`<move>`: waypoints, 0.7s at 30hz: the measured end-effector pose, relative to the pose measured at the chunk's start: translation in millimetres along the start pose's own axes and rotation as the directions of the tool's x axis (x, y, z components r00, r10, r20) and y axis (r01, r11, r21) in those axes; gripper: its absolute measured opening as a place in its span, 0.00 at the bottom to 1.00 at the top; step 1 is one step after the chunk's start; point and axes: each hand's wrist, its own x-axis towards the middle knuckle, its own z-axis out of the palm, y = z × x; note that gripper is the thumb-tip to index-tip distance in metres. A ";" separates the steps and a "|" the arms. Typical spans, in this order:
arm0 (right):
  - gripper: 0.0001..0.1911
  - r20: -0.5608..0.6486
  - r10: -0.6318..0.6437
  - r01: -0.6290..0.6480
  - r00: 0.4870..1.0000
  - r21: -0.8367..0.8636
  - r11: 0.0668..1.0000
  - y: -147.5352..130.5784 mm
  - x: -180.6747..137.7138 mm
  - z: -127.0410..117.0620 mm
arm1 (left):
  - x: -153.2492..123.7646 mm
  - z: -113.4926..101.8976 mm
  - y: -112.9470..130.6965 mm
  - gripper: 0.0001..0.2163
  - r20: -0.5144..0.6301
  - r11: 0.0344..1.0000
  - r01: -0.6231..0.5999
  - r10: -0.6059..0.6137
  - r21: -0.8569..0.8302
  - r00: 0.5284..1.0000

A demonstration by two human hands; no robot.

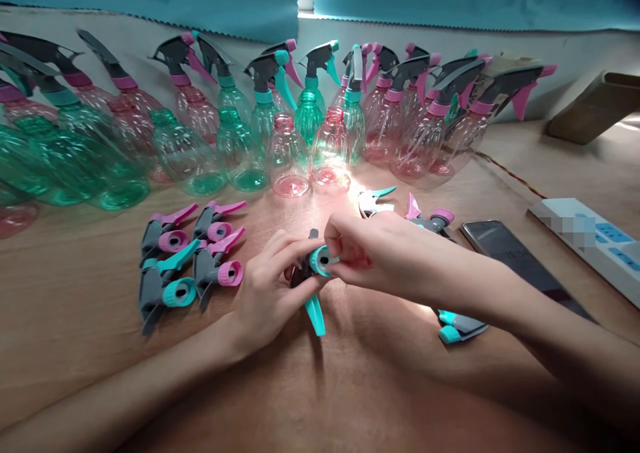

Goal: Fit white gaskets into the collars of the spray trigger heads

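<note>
Near the middle of the table, my left hand (270,286) is closed around the grey body of a trigger spray head (315,314). Its teal trigger points down toward me, and the open end of its teal collar (318,261) faces right. My right hand (357,250) meets the collar from the right, thumb and curled fingers closed at its rim; whatever else may be inside those fingers is hidden. Left of my hands lie several loose spray heads (207,266) with pink or teal collars. More spray heads (430,223) lie to the right, partly behind my right forearm.
Along the back stand several clear pink and green bottles (289,156), some topped with spray heads (317,60), others open-necked. A phone (520,260) and a white power strip (595,233) lie at the right. A brown box-like object (593,106) stands at the back right.
</note>
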 end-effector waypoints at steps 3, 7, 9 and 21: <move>0.06 0.027 0.019 -0.022 0.999 0.109 0.994 4.9 2.0 1.2 | -1.0 0.2 -0.6 0.12 -0.005 1.000 0.007 -0.007 -0.001 1.000; 0.08 0.105 0.026 -0.052 0.994 0.251 0.967 8.4 2.1 0.9 | -3.0 1.7 1.1 0.10 -0.018 0.999 -0.044 0.043 -0.029 0.999; 0.08 0.136 0.030 -0.070 0.990 0.294 0.953 7.5 1.3 1.6 | -3.5 2.5 2.6 0.09 -0.028 0.997 -0.059 0.057 -0.051 0.998; 0.06 -0.005 0.102 -0.101 0.995 0.039 0.994 -20.3 -2.2 10.4 | -3.3 3.2 -1.9 0.09 -0.026 0.991 0.059 -0.062 -0.118 0.998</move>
